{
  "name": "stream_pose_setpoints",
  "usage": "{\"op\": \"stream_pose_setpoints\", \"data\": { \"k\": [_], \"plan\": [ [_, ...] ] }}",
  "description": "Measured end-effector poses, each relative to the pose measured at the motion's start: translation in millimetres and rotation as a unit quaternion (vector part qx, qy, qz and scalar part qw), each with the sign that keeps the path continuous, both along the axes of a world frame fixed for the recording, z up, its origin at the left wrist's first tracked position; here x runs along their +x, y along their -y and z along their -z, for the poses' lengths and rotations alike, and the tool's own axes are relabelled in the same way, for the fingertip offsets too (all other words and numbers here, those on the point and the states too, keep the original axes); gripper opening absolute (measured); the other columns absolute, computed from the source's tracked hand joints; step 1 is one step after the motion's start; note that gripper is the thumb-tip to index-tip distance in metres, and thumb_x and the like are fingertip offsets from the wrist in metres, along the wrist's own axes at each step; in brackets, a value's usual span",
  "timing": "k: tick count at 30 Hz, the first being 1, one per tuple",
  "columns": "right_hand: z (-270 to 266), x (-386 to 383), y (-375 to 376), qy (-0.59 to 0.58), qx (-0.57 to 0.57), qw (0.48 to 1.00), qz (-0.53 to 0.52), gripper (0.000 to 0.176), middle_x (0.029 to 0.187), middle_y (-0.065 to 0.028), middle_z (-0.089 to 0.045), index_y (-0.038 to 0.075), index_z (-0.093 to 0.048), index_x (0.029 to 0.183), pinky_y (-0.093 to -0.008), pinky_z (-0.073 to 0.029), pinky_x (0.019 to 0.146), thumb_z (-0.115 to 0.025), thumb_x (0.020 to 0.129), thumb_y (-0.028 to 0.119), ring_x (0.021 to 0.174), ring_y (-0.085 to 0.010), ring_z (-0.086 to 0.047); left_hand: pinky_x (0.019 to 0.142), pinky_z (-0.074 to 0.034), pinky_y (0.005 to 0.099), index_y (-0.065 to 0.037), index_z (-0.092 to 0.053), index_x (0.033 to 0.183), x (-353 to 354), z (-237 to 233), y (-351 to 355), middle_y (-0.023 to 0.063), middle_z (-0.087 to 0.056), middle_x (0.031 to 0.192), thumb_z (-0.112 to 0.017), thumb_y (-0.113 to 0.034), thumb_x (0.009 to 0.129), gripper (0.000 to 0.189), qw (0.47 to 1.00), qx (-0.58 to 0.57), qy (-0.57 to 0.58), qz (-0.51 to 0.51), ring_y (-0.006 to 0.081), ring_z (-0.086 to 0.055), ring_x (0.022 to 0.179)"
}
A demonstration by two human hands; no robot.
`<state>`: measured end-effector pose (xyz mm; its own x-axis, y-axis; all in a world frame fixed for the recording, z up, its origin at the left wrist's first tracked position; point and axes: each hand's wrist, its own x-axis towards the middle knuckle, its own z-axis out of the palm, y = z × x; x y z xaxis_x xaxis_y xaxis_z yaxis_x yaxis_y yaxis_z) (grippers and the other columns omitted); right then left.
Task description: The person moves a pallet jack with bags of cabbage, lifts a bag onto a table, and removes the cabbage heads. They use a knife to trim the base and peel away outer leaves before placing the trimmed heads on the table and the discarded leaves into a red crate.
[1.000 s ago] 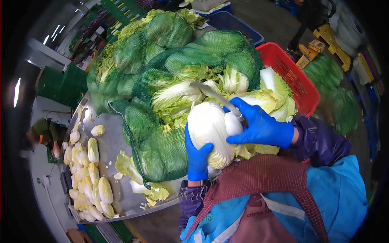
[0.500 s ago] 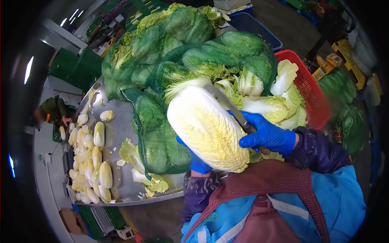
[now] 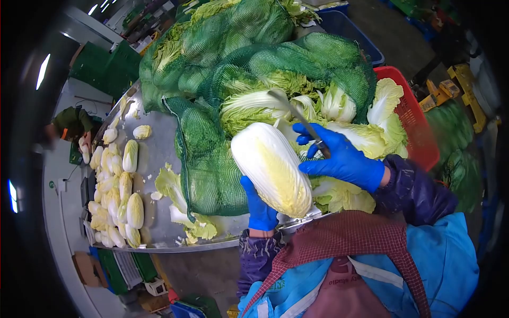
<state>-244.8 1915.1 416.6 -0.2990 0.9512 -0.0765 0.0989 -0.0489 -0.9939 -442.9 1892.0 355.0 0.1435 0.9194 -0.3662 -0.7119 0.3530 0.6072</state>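
A pale napa cabbage [image 3: 273,169], white at its base and yellow toward the leaf end, rests tilted in my left hand [image 3: 258,205], which supports it from below and the left in a blue glove. My right hand [image 3: 342,159], also blue-gloved, is closed round the handle of a knife [image 3: 290,107], with the blade pointing up and left over the leaves. Part of the handle is hidden by the fingers. Behind the held cabbage lies a greener cabbage [image 3: 254,108] at the mouth of a green mesh bag [image 3: 339,61].
Trimmed cabbages [image 3: 135,210] lie in rows on the left of the metal table [image 3: 159,135]. Loose leaves [image 3: 172,193] are near its front edge. A red basket [image 3: 419,130] and a blue bin [image 3: 347,32] stand beyond. Another person [image 3: 71,124] works at far left.
The held cabbage looks smaller and sits slightly lower and to the right. My right hand has moved up off its side, with the fingers spread more. More loose leaf shows beneath my right hand.
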Motion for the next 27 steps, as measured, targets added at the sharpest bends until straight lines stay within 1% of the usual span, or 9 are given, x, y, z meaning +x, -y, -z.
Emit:
{"op": "stream_pose_setpoints", "data": {
  "k": [9, 13, 16, 18, 20, 22, 24, 26, 27],
  "plan": [
    [7.1, -15.6, -3.9, 0.034, 0.007, 0.999, -0.040, 0.073, 0.111, -0.0048, -0.050, 0.011, -0.031, 0.132, -0.0275, -0.044, 0.080, -0.062, 0.067, 0.008, 0.089, -0.0145, -0.051, 0.091, -0.044, 0.0412, -0.004, -0.032, 0.129, -24.1, 31.2, 10.0, 0.0125, -0.047, 0.122, -0.070, -0.041, 0.070, 0.080, 0.999, -0.001, -0.040, 0.034, 0.0274, -0.050, 0.109],
    [0.5, -14.0, -3.2, 0.071, 0.007, 0.997, -0.016, 0.071, 0.100, -0.0040, -0.051, 0.012, -0.030, 0.133, -0.0248, -0.044, 0.069, -0.058, 0.067, 0.005, 0.076, -0.0105, -0.050, 0.094, -0.041, 0.0427, -0.005, -0.029, 0.131, -22.5, 29.4, 6.4, 0.0141, -0.044, 0.126, -0.065, -0.047, 0.072, 0.081, 0.998, 0.000, -0.025, 0.061, 0.0285, -0.047, 0.112],
    [20.6, -2.7, -17.6, 0.068, 0.005, 0.997, 0.027, 0.063, 0.082, -0.0038, -0.052, 0.012, -0.034, 0.129, -0.0255, -0.044, 0.060, -0.055, 0.070, 0.003, 0.066, -0.0102, -0.050, 0.097, -0.037, 0.0445, -0.006, -0.027, 0.134, -14.3, 20.0, 2.4, 0.0149, -0.039, 0.131, -0.054, -0.057, 0.076, 0.082, 0.992, -0.035, 0.060, 0.107, 0.0298, -0.044, 0.115],
    [10.7, 3.1, -23.3, 0.016, -0.025, 0.996, 0.080, 0.048, 0.070, -0.0005, -0.048, 0.011, -0.043, 0.121, -0.0260, -0.042, 0.055, -0.049, 0.076, -0.002, 0.058, -0.0100, -0.045, 0.100, -0.033, 0.0457, -0.008, -0.025, 0.135, -8.1, 33.8, -0.9, 0.0148, -0.035, 0.135, -0.044, -0.064, 0.077, 0.084, 0.907, 0.057, 0.413, 0.066, 0.0307, -0.041, 0.118],
    [-12.8, 11.6, -14.3, -0.059, -0.083, 0.995, 0.024, 0.051, 0.082, -0.0014, -0.051, 0.009, -0.040, 0.125, -0.0257, -0.044, 0.060, -0.054, 0.076, 0.005, 0.064, -0.0097, -0.046, 0.099, -0.034, 0.0456, -0.008, -0.025, 0.135, -17.5, 26.1, -0.2, 0.0145, -0.036, 0.134, -0.042, -0.065, 0.077, 0.083, 0.945, 0.053, 0.312, 0.080, 0.0304, -0.042, 0.117],
    [-15.1, 0.4, -10.5, -0.029, -0.005, 1.000, -0.005, 0.056, 0.092, -0.0039, -0.051, 0.007, -0.038, 0.127, -0.0269, -0.045, 0.068, -0.057, 0.074, 0.007, 0.073, -0.0119, -0.050, 0.098, -0.036, 0.0470, -0.010, -0.026, 0.135, -27.4, 0.6, 2.1, 0.0151, -0.039, 0.131, -0.044, -0.064, 0.078, 0.081, 0.994, -0.004, 0.023, 0.106, 0.0322, -0.043, 0.116],
    [-16.9, -7.8, -9.1, -0.002, 0.078, 0.997, -0.029, 0.061, 0.102, -0.0064, -0.052, 0.006, -0.036, 0.129, -0.0282, -0.045, 0.075, -0.059, 0.073, 0.010, 0.082, -0.0140, -0.053, 0.096, -0.038, 0.0455, -0.008, -0.025, 0.135, -36.1, 18.1, 3.1, 0.0142, -0.042, 0.128, -0.055, -0.058, 0.075, 0.084, 0.995, -0.021, -0.002, 0.102, 0.0309, -0.045, 0.114],
    [-13.4, -11.9, -8.5, 0.103, 0.210, 0.971, -0.050, 0.071, 0.119, -0.0099, -0.047, 0.004, -0.032, 0.132, -0.0308, -0.040, 0.090, -0.061, 0.067, 0.009, 0.104, -0.0187, -0.050, 0.092, -0.042, 0.0393, -0.003, -0.031, 0.130, -32.0, 15.0, 5.4, 0.0147, -0.048, 0.120, -0.070, -0.041, 0.069, 0.082, 0.989, 0.067, -0.101, 0.085, 0.0276, -0.050, 0.108],
    [-7.9, -12.8, -8.7, 0.020, 0.157, 0.986, -0.058, 0.073, 0.121, -0.0104, -0.048, 0.004, -0.032, 0.131, -0.0315, -0.035, 0.095, -0.060, 0.064, 0.004, 0.113, -0.0205, -0.045, 0.090, -0.044, 0.0362, -0.002, -0.033, 0.128, -28.1, 3.9, 4.4, 0.0129, -0.050, 0.116, -0.075, -0.033, 0.064, 0.083, 0.991, 0.063, -0.079, 0.093, 0.0257, -0.052, 0.105]
  ]
}}
